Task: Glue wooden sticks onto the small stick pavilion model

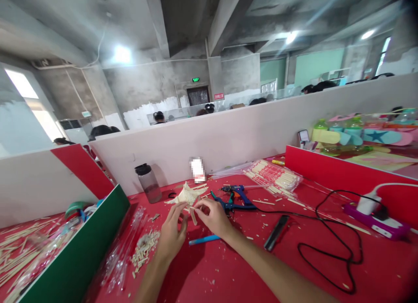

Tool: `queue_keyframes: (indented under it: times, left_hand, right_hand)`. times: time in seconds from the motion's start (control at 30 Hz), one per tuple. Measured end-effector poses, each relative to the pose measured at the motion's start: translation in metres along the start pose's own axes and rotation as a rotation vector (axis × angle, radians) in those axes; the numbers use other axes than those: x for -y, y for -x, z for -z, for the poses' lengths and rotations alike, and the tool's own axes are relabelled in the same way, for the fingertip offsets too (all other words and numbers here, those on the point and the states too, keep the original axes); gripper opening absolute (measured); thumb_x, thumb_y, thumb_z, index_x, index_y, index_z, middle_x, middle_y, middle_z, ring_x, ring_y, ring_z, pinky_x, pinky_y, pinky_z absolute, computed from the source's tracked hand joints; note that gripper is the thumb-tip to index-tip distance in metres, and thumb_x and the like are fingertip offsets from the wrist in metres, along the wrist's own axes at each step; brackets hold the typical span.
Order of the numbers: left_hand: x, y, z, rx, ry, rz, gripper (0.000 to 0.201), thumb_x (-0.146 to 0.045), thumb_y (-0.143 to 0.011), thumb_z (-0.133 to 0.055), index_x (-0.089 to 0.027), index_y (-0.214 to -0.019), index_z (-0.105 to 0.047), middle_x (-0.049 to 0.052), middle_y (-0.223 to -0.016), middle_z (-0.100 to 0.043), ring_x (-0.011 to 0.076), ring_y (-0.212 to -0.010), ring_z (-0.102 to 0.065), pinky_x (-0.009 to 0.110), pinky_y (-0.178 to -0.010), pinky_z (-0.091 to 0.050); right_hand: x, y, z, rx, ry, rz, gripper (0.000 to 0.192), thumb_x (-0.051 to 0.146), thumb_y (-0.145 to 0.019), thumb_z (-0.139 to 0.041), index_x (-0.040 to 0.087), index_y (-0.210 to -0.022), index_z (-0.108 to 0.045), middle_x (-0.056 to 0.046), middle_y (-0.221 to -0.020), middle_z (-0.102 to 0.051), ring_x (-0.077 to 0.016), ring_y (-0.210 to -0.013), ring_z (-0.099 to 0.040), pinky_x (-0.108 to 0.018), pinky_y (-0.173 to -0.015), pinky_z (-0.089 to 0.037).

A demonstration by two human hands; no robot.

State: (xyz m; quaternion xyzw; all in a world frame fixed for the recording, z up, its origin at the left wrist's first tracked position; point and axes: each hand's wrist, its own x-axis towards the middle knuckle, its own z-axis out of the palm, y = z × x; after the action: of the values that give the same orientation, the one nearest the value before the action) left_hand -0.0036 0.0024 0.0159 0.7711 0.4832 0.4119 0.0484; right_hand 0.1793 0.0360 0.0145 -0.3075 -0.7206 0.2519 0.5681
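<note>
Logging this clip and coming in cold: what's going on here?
A person's left hand and right hand pinch small wooden sticks between their fingertips over a red table. Just behind is a pale, pointed stick structure. A blue glue gun lies beyond the right hand, and short stick offcuts are heaped left of the left hand.

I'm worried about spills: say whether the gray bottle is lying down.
No, the gray bottle stands upright on the red table.

On the tabletop (183, 274), from the stick model (185, 193), the glue gun (240, 193) lies at three o'clock, power strip (375, 222) farther out; pen (204, 240) at five; offcut pile (143, 253) at seven; partition (228, 135) behind at twelve.
</note>
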Motion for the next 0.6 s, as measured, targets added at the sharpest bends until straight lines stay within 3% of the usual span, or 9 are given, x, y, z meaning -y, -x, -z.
queue_keyframes:
  times: [0.3, 0.6]
  left_hand:
    - [0.0016, -0.0011, 0.0, 0.013, -0.008, 0.0, 0.035, -0.02, -0.096, -0.044, -0.026, -0.129, -0.054, 0.01, -0.133, -0.056, 0.0185, -0.093, -0.065, 0.035, -0.087, -0.054]
    - [0.0012, -0.0014, 0.0014, 0.025, 0.018, 0.024, 0.032, -0.024, -0.096, -0.044, -0.026, -0.127, -0.054, 0.01, -0.126, -0.06, 0.0178, -0.085, -0.065, 0.036, -0.084, -0.054]
  right_hand:
    - [-0.003, -0.0024, -0.0009, -0.016, 0.015, 0.008, 0.009, 0.017, -0.089, -0.064, 0.02, -0.082, -0.07, -0.001, -0.081, -0.072, -0.0148, -0.072, -0.064, -0.023, -0.065, -0.046]
    - [-0.0069, -0.0025, -0.0047, -0.021, 0.037, 0.005, 0.012, 0.016, -0.088, -0.061, 0.021, -0.083, -0.071, -0.001, -0.081, -0.072, -0.0152, -0.074, -0.065, -0.024, -0.068, -0.046]
